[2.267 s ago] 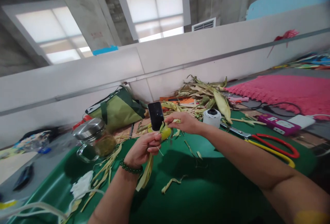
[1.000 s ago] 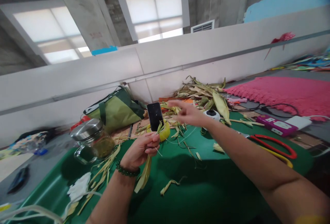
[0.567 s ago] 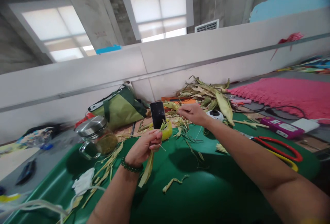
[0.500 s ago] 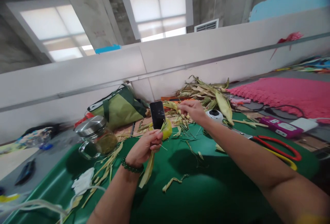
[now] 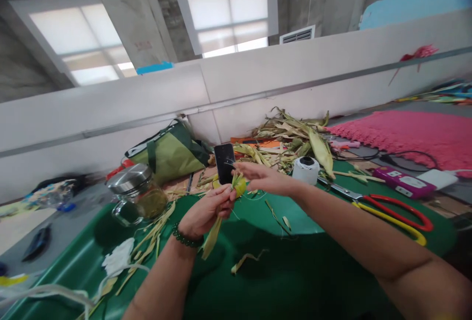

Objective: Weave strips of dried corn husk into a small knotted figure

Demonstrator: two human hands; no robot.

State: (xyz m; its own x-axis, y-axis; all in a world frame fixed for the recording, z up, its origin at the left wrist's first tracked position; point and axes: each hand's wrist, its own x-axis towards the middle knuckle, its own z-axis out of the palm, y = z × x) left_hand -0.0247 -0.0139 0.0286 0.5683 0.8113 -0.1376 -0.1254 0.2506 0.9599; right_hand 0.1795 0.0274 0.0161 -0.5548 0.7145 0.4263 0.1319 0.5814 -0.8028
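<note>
The left hand (image 5: 207, 209) closes its fingers round a husk bundle (image 5: 211, 242) above the green surface (image 5: 302, 280); the bundle slants lengthwise, frayed tips up and away, broad tail down toward the wearer, middle hidden; the right hand (image 5: 266, 179) hovers beside the tips; whether its fingers grip anything, I cannot tell

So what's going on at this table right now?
Someone's left hand grips a bundle of pale husk strips, their ends sticking out above and below the fist. The right hand is up close to the top ends; whether it's pinching any thread, I can't tell. A phone stands just behind. The white spool and scissors sit off to the right, neither in hand.
</note>
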